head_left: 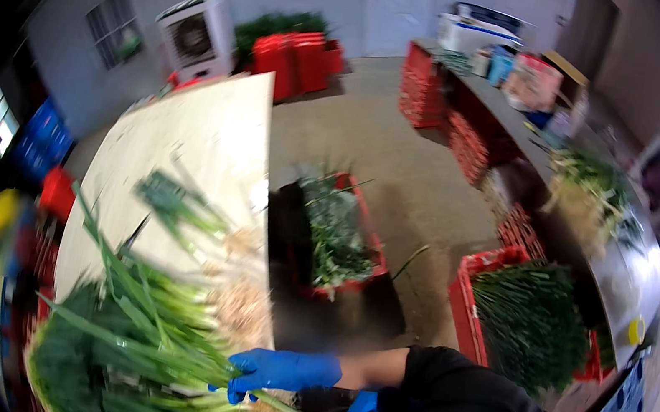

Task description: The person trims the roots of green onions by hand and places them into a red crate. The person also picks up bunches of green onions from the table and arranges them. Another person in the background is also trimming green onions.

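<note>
Hands: your right hand (280, 370), in a blue glove at lower centre, has its fingers (237, 385) clamped on long green spring onions with white roots (161, 326), heaped at lower left on the pale wooden surface (204, 138). Left hand unseen. Grip near the roots, stalks level. Red plastic crates of greens (529, 318) stand on the floor at right.

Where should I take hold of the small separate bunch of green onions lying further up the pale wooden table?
Probably at the pale lower stalks just above the roots of the small separate bunch of green onions, coming from the table's right edge. Its roots point toward that edge of the pale wooden table, and the stalks look firmer and tighter there than the splayed leaves. The picture is blurred, so this is tentative.
</note>
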A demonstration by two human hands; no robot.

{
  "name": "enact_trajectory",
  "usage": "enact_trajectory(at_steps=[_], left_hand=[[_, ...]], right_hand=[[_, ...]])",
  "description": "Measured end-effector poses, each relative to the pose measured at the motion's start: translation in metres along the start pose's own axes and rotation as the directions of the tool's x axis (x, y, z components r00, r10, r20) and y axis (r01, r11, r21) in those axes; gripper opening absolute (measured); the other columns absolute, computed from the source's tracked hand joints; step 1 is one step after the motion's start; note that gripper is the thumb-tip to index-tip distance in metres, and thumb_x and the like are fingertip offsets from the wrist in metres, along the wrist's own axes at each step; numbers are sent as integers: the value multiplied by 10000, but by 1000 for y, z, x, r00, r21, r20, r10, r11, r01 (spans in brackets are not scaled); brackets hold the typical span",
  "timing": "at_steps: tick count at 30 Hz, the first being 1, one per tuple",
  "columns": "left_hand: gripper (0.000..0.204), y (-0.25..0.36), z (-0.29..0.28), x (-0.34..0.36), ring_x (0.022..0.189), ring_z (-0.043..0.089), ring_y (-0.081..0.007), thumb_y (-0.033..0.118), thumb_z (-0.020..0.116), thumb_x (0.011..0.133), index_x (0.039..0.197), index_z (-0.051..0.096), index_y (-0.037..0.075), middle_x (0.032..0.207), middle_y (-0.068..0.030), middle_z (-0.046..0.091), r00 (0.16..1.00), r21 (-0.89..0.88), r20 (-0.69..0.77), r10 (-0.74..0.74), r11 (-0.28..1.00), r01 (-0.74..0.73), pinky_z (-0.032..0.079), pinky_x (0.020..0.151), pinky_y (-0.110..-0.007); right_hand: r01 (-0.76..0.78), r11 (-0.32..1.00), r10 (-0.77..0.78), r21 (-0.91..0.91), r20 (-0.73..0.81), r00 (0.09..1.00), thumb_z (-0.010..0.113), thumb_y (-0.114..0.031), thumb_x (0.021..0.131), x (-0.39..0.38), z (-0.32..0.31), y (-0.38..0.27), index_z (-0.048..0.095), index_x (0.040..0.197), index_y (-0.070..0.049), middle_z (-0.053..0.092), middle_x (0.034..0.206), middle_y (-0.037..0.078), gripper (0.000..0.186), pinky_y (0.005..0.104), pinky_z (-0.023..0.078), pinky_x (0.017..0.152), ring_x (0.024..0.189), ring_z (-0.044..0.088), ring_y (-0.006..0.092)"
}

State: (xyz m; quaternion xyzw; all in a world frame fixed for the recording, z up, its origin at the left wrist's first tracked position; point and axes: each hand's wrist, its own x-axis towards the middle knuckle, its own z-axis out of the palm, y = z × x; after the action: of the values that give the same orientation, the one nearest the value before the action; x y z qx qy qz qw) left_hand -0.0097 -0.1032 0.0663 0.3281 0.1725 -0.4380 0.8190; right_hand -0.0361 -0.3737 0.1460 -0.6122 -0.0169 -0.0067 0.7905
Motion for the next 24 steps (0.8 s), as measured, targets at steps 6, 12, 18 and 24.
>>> enact_trajectory(at_steps=[6, 12, 18, 24], left_hand=[[447, -17, 5, 22, 896, 564, -251, 279, 524, 901, 1217, 507, -37, 939, -153, 608, 985, 21, 160, -68, 998, 65, 453, 834, -388], [393, -31, 27, 46, 890, 552, -258, 230, 524, 876, 1136, 540, -65, 922, -147, 600, 979, 132, 206, 9, 991, -36, 436, 850, -385], [426, -25, -6, 56, 981, 538, -296, 214, 513, 892, 1238, 506, -34, 1074, -182, 583, 976, 221, -52, 209, 956, -193, 414, 916, -462], [422, 5, -138, 79, 912, 570, -290, 242, 537, 920, 1281, 462, 36, 1044, -204, 589, 822, 764, -112, 559, 578, -288, 477, 822, -445]], right_hand=[[234, 971, -141, 57, -651, 746, 610, -100, 880, -200, -102, -98, 598, 1194, -33, 666, 1014, 51, 321, 244, 486, 724, 830, 604, 92], [57, 924, -382, -378, -916, 118, 568, -139, 906, -450, -202, -169, 560, 1146, -1, 651, 987, 85, 277, 318, 479, 813, 859, 618, 163], [-720, 625, -763, -301, -434, -480, 545, -248, 881, -752, -281, -225, 607, 923, 14, 618, 786, 122, 273, 379, 435, 660, 699, 571, 204], [-697, 697, -673, -168, -491, -554, 532, -235, 853, -817, -354, -129, 588, 690, 12, 600, 659, 160, 301, 398, 405, 545, 599, 552, 249]])
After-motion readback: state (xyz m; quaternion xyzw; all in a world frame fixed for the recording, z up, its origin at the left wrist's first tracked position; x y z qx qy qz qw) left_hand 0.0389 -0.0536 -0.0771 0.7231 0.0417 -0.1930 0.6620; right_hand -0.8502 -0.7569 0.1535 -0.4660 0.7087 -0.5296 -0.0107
